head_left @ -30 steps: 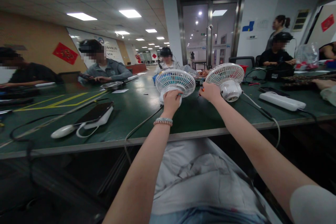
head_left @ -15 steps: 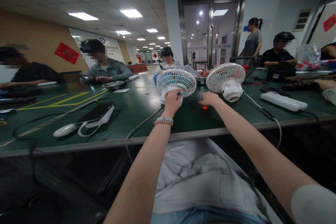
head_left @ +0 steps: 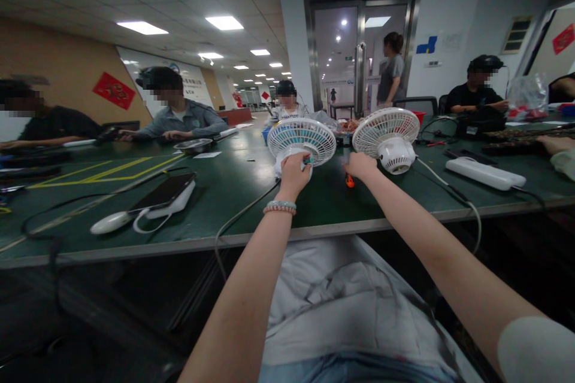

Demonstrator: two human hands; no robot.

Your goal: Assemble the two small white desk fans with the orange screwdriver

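Observation:
My left hand (head_left: 294,170) is closed at the back of a white fan (head_left: 305,140), against its motor housing. A small teal and dark handle-like piece (head_left: 308,161) pokes out beside the thumb; what it belongs to is hidden. My right hand (head_left: 362,164) has its fingers bent down at the tabletop between the two fans. Below the fingertips an orange and black tool (head_left: 349,181) shows; its upper part is hidden, and I cannot tell whether the fingers grip it. To the right lies a second white fan (head_left: 395,152), its cage tipped back.
On the green table (head_left: 242,191), a phone on a white stand (head_left: 168,191) is at left and a white power strip (head_left: 485,173) at right. Fan cables hang over the front edge. A metal bowl (head_left: 193,145) is farther back. Several people sit around; one person (head_left: 390,72) stands by the door.
My right hand has shifted slightly up and right, showing more of the orange and black tool. The left hand stays on the fan. The standing person has moved left.

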